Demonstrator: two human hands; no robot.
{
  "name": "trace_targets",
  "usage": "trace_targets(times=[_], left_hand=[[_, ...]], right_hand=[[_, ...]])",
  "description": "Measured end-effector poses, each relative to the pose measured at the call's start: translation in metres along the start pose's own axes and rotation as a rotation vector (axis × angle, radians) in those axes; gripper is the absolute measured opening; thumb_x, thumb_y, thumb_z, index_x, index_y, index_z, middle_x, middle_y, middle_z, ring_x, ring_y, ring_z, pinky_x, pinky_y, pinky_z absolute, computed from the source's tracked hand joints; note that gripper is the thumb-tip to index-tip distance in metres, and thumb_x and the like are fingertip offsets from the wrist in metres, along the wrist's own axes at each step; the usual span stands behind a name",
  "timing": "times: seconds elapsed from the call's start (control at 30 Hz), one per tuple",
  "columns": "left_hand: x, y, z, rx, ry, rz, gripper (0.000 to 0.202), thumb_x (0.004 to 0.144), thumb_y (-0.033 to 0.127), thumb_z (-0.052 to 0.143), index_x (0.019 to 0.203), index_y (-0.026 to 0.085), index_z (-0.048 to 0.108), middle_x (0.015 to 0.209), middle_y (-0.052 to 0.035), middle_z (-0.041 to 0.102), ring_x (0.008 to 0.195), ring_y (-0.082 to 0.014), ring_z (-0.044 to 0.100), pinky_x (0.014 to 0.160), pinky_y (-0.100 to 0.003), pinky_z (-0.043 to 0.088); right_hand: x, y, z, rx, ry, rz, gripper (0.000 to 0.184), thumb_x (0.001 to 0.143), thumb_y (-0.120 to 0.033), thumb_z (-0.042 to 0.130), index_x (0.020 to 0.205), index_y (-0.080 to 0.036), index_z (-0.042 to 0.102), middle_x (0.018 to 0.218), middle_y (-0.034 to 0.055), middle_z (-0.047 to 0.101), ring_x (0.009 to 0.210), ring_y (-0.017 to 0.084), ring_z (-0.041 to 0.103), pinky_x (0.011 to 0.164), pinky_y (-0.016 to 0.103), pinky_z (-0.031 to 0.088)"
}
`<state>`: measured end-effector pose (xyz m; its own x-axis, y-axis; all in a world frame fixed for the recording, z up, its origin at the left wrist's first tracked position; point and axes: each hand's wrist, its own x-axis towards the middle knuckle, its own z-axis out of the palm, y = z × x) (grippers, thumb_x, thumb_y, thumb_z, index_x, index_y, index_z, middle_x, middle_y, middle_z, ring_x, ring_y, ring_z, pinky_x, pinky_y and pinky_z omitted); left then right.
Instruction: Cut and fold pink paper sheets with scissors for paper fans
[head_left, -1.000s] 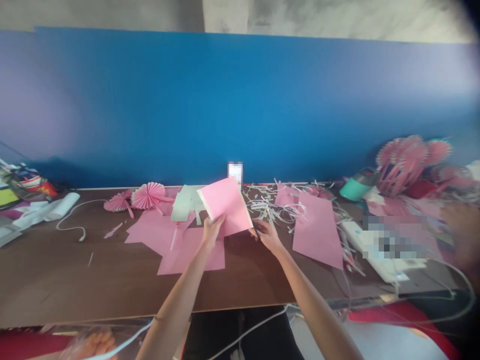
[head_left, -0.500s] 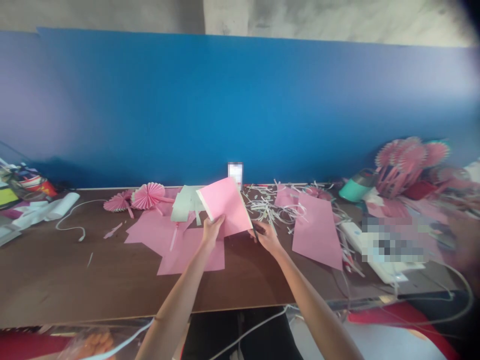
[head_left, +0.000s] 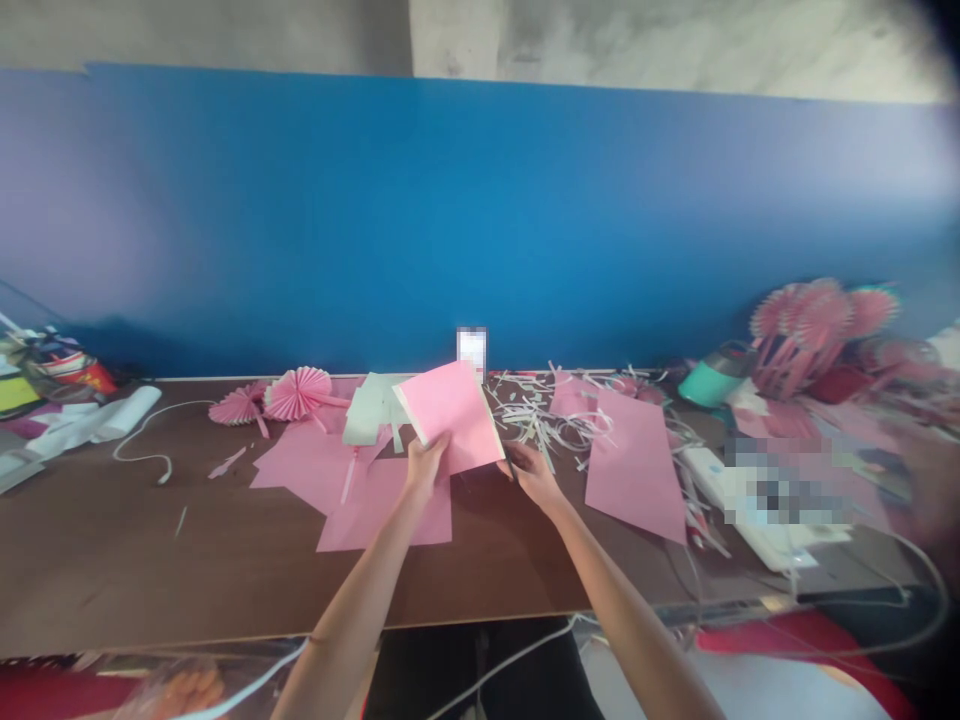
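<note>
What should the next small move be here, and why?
Probably to guide the dark tool, perhaps scissors, up along the pale edge of the pink sheet. The right hand holds the tool at that edge's lower end, and the left hand grips the sheet, so it seems steady enough.

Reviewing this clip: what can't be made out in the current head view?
In the head view:
Left hand: some fingers hidden behind the pink sheet.
Dark tool: too small, partly covered by the right hand, to identify.
Phone-like object: display pixelated, lower left corner behind the sheet.
Plastic bag: cut off by the bottom edge.
</note>
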<state>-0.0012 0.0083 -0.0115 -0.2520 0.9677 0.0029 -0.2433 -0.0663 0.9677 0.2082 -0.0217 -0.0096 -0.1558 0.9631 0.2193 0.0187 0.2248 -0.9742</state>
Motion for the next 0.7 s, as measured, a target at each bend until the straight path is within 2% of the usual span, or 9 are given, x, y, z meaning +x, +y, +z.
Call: trace_targets(times=[0.17, 0.33, 0.47, 0.6, 0.7], left_hand=[[-0.0019, 0.0015, 0.0017, -0.017, 0.006, 0.002, 0.044, 0.064, 0.035, 0.077, 0.101, 0.012, 0.068, 0.105, -0.0123, 0.069, 0.098, -0.0253, 0.064, 0.087, -0.037, 0.048], [-0.0036, 0.0016, 0.0042, -0.022, 0.025, 0.011, 0.046, 0.064, 0.035, 0.077, 0.101, 0.011, 0.068, 0.104, -0.0131, 0.069, 0.098, -0.0261, 0.063, 0.087, -0.037, 0.048], [-0.0039, -0.0015, 0.0052, -0.010, -0.008, 0.007, 0.046, 0.065, 0.036, 0.076, 0.102, 0.011, 0.068, 0.105, -0.0131, 0.069, 0.100, -0.0263, 0.063, 0.087, -0.037, 0.048], [-0.0021, -0.0046, 0.0039, -0.009, 0.031, 0.010, 0.049, 0.066, 0.037, 0.076, 0.106, 0.011, 0.066, 0.107, -0.0129, 0.069, 0.100, -0.0256, 0.063, 0.087, -0.037, 0.047], [-0.0022, -0.0035, 0.0040, -0.021, 0.038, 0.007, 0.048, 0.065, 0.036, 0.076, 0.106, 0.011, 0.066, 0.106, -0.0129, 0.069, 0.099, -0.0253, 0.063, 0.086, -0.037, 0.048]], right_hand=[[0.0017, 0.0042, -0.0002, -0.012, 0.036, -0.003, 0.040, 0.071, -0.039, 0.069, 0.102, -0.015, 0.066, 0.078, 0.0038, 0.064, 0.071, 0.016, 0.057, 0.062, 0.026, 0.046], [0.0012, 0.0051, 0.0000, -0.037, 0.050, 0.003, 0.035, 0.073, -0.036, 0.068, 0.101, -0.016, 0.064, 0.084, 0.0032, 0.064, 0.074, 0.016, 0.057, 0.066, 0.026, 0.045], [-0.0007, 0.0019, 0.0005, -0.037, 0.082, -0.009, 0.029, 0.075, -0.036, 0.066, 0.096, -0.017, 0.061, 0.078, 0.0010, 0.060, 0.069, 0.013, 0.053, 0.062, 0.024, 0.041], [0.0002, 0.0010, -0.0018, 0.054, 0.239, -0.027, 0.021, 0.080, -0.037, 0.061, 0.090, -0.019, 0.057, 0.064, -0.0036, 0.048, 0.056, 0.009, 0.042, 0.053, 0.022, 0.034], [0.0026, 0.0050, -0.0037, 0.053, 0.198, 0.005, 0.023, 0.076, -0.036, 0.066, 0.087, -0.018, 0.058, 0.065, -0.0027, 0.049, 0.056, 0.009, 0.041, 0.051, 0.022, 0.032]])
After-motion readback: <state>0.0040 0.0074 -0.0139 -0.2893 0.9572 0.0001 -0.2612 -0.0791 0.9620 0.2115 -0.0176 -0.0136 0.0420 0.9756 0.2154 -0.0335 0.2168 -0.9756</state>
